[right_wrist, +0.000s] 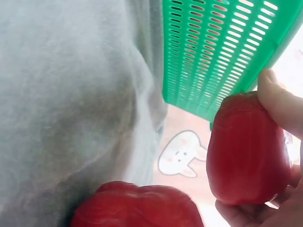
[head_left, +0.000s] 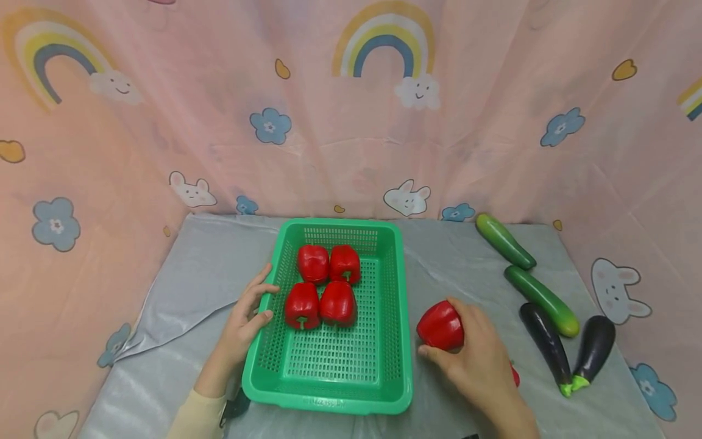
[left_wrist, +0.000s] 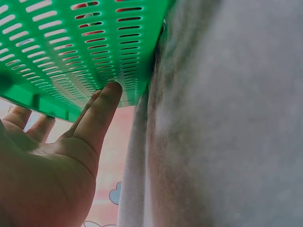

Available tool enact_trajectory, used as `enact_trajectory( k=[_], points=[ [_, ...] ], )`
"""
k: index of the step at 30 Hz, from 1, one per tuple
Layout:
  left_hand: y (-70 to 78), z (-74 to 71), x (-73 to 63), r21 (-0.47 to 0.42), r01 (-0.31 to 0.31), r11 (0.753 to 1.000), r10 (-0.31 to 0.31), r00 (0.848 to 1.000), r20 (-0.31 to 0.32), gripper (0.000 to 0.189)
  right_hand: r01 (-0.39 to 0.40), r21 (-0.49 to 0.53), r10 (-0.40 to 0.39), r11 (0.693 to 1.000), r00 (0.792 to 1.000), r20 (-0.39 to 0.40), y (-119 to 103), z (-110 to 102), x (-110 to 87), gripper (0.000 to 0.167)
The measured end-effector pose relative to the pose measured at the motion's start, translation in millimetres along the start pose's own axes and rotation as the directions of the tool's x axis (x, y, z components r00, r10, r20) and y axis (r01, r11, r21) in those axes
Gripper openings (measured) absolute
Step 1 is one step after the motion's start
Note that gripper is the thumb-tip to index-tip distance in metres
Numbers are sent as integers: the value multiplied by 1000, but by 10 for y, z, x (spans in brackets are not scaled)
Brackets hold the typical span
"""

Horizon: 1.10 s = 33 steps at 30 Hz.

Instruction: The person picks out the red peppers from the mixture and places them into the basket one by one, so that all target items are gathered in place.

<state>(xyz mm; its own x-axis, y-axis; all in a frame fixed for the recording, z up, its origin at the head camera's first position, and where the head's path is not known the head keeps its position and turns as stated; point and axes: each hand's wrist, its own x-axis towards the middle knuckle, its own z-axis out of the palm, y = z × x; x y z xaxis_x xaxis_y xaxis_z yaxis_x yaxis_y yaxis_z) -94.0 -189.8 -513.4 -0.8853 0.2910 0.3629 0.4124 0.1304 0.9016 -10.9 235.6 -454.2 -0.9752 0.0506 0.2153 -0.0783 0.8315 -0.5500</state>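
Observation:
A green plastic basket stands in the middle, with several red bell peppers grouped toward its upper left. My left hand rests at the basket's left side; in the left wrist view its fairly straight fingers lie against the slotted outer wall. To the right of the basket, my right hand grips another red bell pepper between thumb and fingers. The right wrist view shows this held pepper above the cloth and close to the basket wall. One more bell pepper lies below it, mostly hidden by my right forearm in the head view.
Two zucchinis and two eggplants lie on the grey cloth at the right. A pink printed curtain rises behind and along both sides. A dark object sits by the left wrist.

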Motion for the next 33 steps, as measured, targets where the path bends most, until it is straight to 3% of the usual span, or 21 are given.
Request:
enact_trajectory(
  k=[10,23,33],
  points=[
    [2,0,9,6,4,1000,-4,1000,1,38,106,18,-103,994,986,-128,-83,-31,7,102],
    [11,-5,2,9,13,1000,-13,1000,2,38,260,72,-226,963,923,-313,-226,-19,44,105],
    [9,-8,5,13,19,1000,-20,1000,8,38,298,163,-240,941,923,-301,-361,22,114,96]
  ],
)
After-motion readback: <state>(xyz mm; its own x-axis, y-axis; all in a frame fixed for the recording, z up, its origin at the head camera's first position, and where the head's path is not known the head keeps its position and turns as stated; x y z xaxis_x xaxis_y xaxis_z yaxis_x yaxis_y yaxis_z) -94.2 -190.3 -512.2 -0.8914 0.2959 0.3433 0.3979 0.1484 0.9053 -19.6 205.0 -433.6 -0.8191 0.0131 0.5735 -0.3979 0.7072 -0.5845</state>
